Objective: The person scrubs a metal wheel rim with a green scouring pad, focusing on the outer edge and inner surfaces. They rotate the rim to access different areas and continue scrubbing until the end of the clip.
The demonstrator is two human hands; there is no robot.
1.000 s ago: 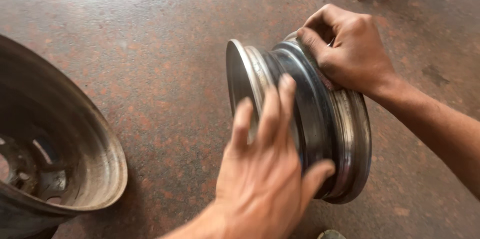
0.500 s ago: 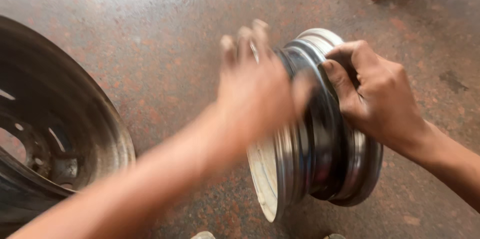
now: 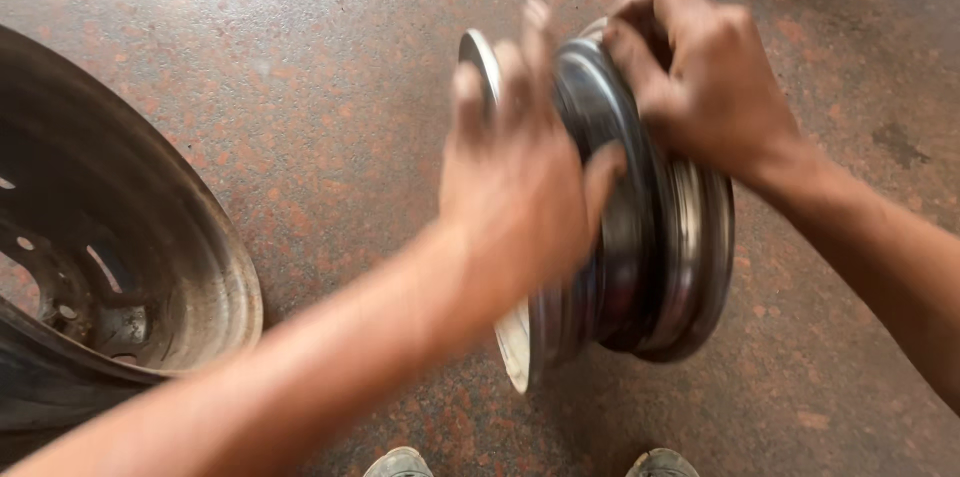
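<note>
On the speckled reddish stone floor stand two steel rims, a large dark, dusty rim at the left and a smaller silvery rim upright on edge at centre, with the left hand spread open against its side and the right hand clamped over its top edge.

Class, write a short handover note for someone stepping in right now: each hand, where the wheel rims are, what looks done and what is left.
Left hand: open, palm flat against the side of the small steel rim, blurred with motion.
Right hand: gripping that rim's top edge.
The small steel rim stands upright on its edge on the speckled floor, between the two hands.
A larger dark rim sits at the left, untouched.
Done: the small rim is upright and steadied.
Left: it is not laid down or set aside.
</note>
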